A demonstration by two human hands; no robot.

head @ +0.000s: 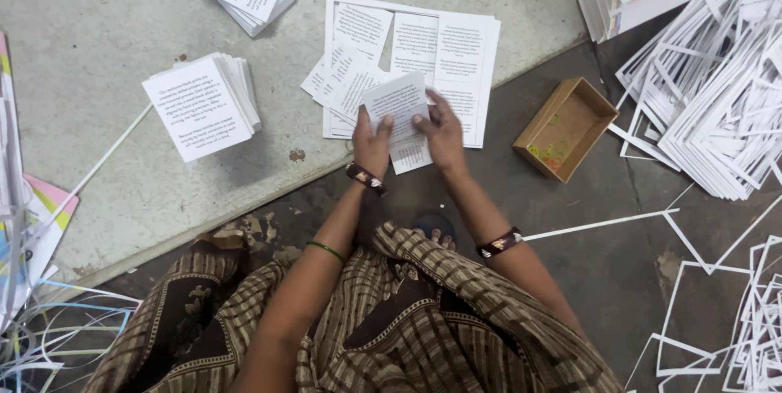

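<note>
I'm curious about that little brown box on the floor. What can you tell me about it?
The cardboard box is small, shallow, rectangular and open-topped, plain brown as cardboard looks. It lies flat on the dark floor, turned at an angle, just off the edge of the lighter slab. Inside, near its lower end, lie a few small yellowish-green bits, too small to identify. Neither hand touches it; the right hand is nearer. It sits apart from the printed sheets to its left and the heap of white paper strips to its right.

Left hand (372,142) and right hand (441,134) gripping a small printed card stack (397,100) above uncut printed sheets (456,51), cardboard box (565,127) nearby.
</note>
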